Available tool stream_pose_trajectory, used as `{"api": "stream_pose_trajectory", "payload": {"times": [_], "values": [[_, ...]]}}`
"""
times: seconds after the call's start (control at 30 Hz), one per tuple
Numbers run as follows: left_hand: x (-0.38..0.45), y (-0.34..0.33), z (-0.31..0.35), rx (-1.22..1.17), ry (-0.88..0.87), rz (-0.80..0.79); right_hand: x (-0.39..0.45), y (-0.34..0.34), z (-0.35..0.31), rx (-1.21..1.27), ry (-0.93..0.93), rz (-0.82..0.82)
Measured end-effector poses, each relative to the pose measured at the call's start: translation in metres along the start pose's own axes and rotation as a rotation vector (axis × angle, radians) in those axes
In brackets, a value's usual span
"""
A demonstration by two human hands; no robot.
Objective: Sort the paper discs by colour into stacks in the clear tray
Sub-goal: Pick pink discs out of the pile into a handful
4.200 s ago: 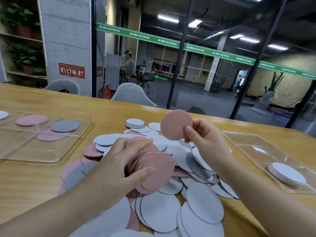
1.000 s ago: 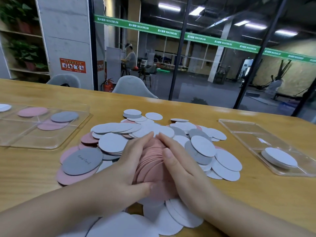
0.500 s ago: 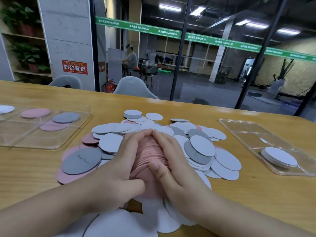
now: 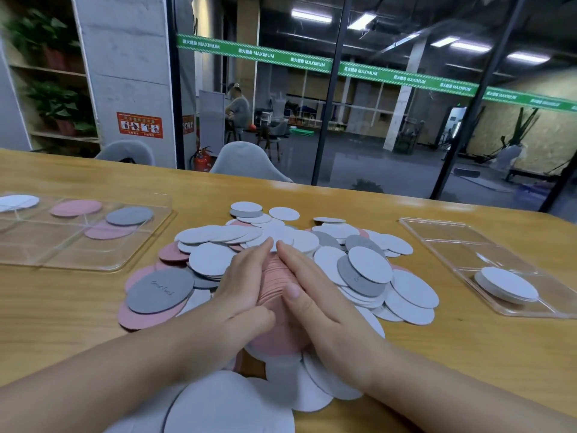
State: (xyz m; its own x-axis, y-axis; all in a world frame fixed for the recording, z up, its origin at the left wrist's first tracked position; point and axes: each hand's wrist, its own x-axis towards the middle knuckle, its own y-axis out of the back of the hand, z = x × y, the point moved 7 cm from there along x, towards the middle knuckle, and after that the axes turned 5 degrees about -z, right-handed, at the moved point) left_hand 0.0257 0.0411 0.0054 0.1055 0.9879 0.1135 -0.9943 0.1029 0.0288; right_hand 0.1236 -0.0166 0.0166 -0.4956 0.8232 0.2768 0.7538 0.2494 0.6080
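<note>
Wooden surface (image 4: 78, 295) at mid-frame carries our loose pile of discs (image 4: 368, 270). Our left hand (image 4: 246, 285) and right hand (image 4: 315, 295) have flattened since a second ago, straight fingers now pressing the pink stack (image 4: 276, 281) square between them, ready for the clear tray (image 4: 150, 242) at upper left.
</note>
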Motion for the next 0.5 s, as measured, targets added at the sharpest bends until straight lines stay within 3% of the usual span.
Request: {"api": "stream_pose_trajectory", "payload": {"times": [0.1, 0.2, 0.23, 0.27, 0.3, 0.37, 0.5], "values": [[-0.007, 0.005, -0.001, -0.005, -0.011, -0.013, 0.000, -0.001, -0.004, -0.133, 0.106, 0.067], [-0.018, 0.003, -0.005, 0.101, -0.136, -0.175, -0.002, 0.001, -0.002, -0.186, 0.124, 0.083], [-0.018, 0.011, -0.006, 0.143, -0.149, -0.150, -0.002, 0.003, -0.003, -0.195, 0.118, 0.074], [-0.022, 0.010, 0.003, 0.258, -0.176, -0.251, -0.003, 0.004, -0.005, -0.200, 0.112, 0.060], [-0.025, 0.003, 0.004, 0.414, -0.140, -0.431, -0.003, 0.006, -0.006, -0.199, 0.107, 0.044], [-0.041, 0.009, 0.012, 0.578, -0.040, -0.634, -0.004, 0.005, -0.004, -0.215, 0.105, 0.005], [-0.047, 0.026, 0.014, 0.846, 0.044, -0.651, -0.010, 0.002, 0.010, -0.357, 0.014, -0.089]]}}
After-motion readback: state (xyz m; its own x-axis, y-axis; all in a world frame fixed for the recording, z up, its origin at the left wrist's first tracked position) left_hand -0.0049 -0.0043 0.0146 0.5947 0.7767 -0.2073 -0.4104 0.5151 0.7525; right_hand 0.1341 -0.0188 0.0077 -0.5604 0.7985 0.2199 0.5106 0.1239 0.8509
